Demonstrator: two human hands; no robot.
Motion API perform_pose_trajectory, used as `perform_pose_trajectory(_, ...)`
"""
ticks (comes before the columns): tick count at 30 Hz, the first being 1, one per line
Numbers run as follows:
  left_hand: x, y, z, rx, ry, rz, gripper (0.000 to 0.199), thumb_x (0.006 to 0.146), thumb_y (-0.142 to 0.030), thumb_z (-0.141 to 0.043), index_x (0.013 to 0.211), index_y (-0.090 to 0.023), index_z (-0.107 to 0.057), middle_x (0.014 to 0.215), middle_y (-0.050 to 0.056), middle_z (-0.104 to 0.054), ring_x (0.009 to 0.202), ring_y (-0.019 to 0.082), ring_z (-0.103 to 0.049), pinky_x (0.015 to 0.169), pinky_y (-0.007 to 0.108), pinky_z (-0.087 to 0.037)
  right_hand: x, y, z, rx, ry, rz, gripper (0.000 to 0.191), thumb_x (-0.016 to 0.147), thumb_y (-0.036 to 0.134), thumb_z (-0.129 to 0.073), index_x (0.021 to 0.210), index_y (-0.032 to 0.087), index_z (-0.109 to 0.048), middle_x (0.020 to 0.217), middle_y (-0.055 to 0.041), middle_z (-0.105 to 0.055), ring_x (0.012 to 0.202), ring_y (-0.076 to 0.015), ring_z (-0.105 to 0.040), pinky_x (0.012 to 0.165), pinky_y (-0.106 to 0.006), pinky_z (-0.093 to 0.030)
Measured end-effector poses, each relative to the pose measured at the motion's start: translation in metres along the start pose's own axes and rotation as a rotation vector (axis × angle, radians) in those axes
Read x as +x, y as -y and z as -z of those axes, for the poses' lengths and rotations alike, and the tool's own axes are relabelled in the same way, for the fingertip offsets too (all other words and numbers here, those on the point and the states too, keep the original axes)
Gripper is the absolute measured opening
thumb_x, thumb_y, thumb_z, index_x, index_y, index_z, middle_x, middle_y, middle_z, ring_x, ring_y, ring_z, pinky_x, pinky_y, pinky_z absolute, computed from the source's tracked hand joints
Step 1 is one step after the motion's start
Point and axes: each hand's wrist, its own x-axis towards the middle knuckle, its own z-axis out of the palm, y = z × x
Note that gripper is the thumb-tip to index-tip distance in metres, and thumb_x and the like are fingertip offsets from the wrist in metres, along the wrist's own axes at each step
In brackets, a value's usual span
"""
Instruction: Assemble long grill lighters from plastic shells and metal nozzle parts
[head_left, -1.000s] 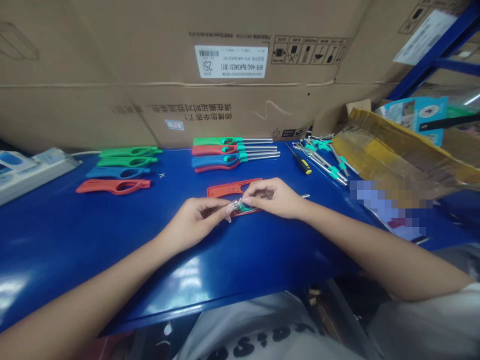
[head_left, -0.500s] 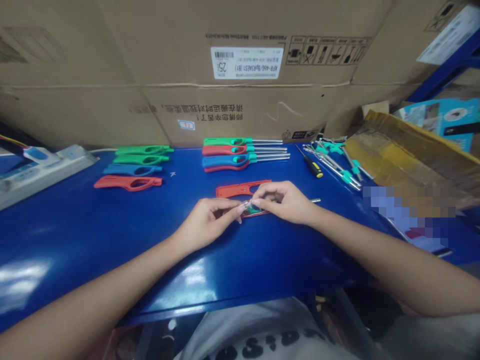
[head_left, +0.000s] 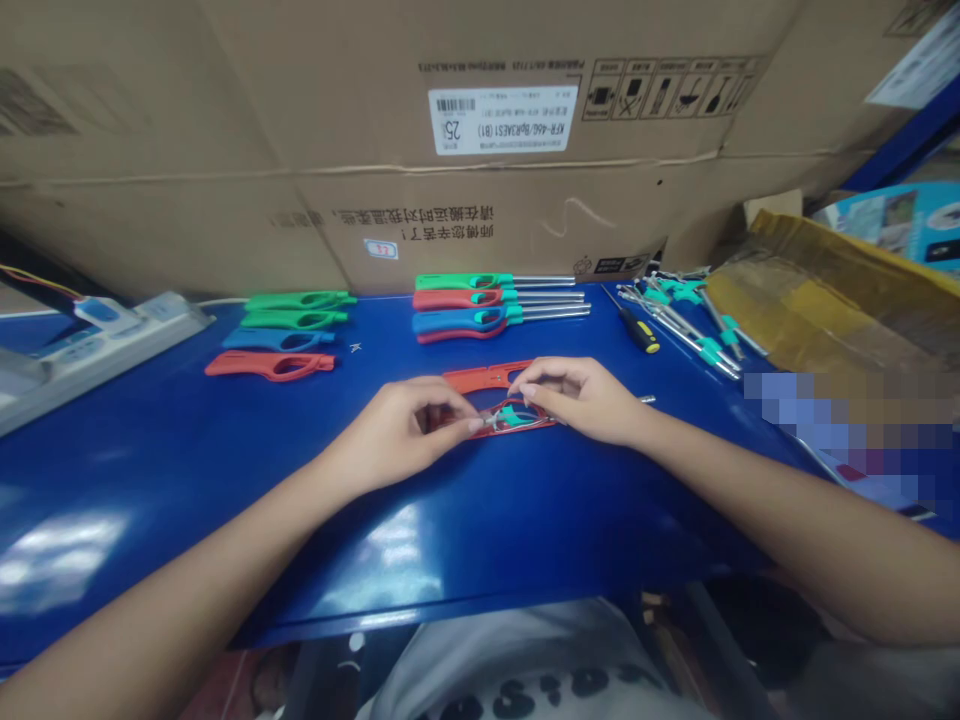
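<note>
My left hand [head_left: 412, 425] pinches a small silvery part [head_left: 491, 422] between thumb and index finger. The part sits at the left of an opened red lighter half-shell [head_left: 525, 428], which lies on the table with a green trigger [head_left: 514, 415] and thin wires inside. Over the shell's right side hovers my right hand [head_left: 585, 400], its fingers bent and slightly apart with nothing visible between them. A metal tube end [head_left: 646, 400] pokes out beyond that hand. Just behind lies the other red half-shell [head_left: 487, 377], partly covered by my hands.
Several lighters with metal tubes [head_left: 465, 322] lie behind; several coloured shells [head_left: 270, 366] lie left. A power strip [head_left: 112, 345] is at far left. To the right are a yellow-black screwdriver [head_left: 641, 330], a pile of tube-and-trigger parts [head_left: 697, 335] and a torn carton [head_left: 840, 300]. Cardboard [head_left: 300, 100] stands behind.
My right hand has moved off the small silvery part and its fingertips have parted. My left hand has lowered that part toward the red half-shell. The view has shifted slightly.
</note>
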Motion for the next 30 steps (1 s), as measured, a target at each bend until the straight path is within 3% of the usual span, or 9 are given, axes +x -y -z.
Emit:
perform_pose_trajectory(8, 0.0, 0.005, 0.006, 0.12, 0.093, -0.02, 0.019, 0.089, -0.039, -0.069, 0.096, -0.024, -0.078, 0.084, -0.001, -0.075, 0.064, 0.01, -0.057, 0.059, 0.023, -0.042, -0.001, -0.001, 0.002, -0.048, 0.018, 0.03, 0.027, 0.088, 0.041, -0.065, 0.094, 0.016, -0.072, 0.082, -0.0033, -0.068, 0.067, -0.012, -0.058, 0.06, -0.024, -0.045)
perform_pose_trajectory(13, -0.002, 0.002, 0.008, 0.19, 0.097, -0.101, 0.015, 0.091, -0.032, -0.067, 0.099, -0.025, -0.078, 0.092, 0.0, -0.075, 0.072, 0.011, -0.061, 0.065, 0.023, -0.044, -0.001, -0.003, 0.001, -0.092, 0.015, 0.06, 0.025, 0.09, 0.039, -0.064, 0.094, 0.016, -0.072, 0.086, -0.0049, -0.07, 0.075, -0.0145, -0.062, 0.066, -0.026, -0.049)
perform_pose_trajectory(17, -0.004, -0.002, 0.01, 0.265, 0.095, -0.087, 0.021, 0.091, -0.035, -0.068, 0.107, -0.026, -0.077, 0.094, 0.001, -0.075, 0.071, 0.012, -0.062, 0.065, 0.024, -0.046, -0.002, -0.004, 0.0, -0.161, 0.0, 0.103, 0.024, 0.093, 0.037, -0.061, 0.095, 0.016, -0.073, 0.087, -0.0056, -0.069, 0.072, -0.0142, -0.061, 0.063, -0.026, -0.048)
perform_pose_trajectory(21, -0.006, -0.004, 0.014, 0.365, 0.095, -0.071, 0.015, 0.088, -0.034, -0.072, 0.101, -0.029, -0.079, 0.093, -0.001, -0.075, 0.073, 0.014, -0.063, 0.065, 0.025, -0.046, -0.005, -0.005, 0.003, -0.389, -0.039, 0.33, 0.02, 0.096, 0.029, -0.057, 0.096, 0.017, -0.072, 0.087, -0.0054, -0.067, 0.065, -0.0114, -0.058, 0.057, -0.024, -0.046)
perform_pose_trajectory(25, -0.006, -0.003, 0.015, 0.387, 0.119, -0.118, 0.015, 0.09, -0.031, -0.07, 0.101, -0.029, -0.08, 0.098, 0.0, -0.075, 0.084, 0.016, -0.068, 0.07, 0.025, -0.049, -0.01, -0.002, 0.005, -0.698, 0.054, 0.617, 0.021, 0.095, 0.021, -0.055, 0.108, 0.017, -0.071, 0.104, -0.0097, -0.068, 0.09, -0.0175, -0.064, 0.079, -0.031, -0.053)
perform_pose_trajectory(30, -0.008, -0.004, 0.013, 0.469, 0.118, -0.172, 0.015, 0.093, -0.029, -0.067, 0.101, -0.028, -0.08, 0.102, 0.001, -0.074, 0.085, 0.016, -0.07, 0.07, 0.024, -0.049, -0.012, 0.001, 0.006, -0.956, 0.238, 0.658, 0.031, 0.096, 0.025, -0.055, 0.124, 0.02, -0.067, 0.136, -0.0162, -0.058, 0.122, -0.0289, -0.056, 0.098, -0.05, -0.048)
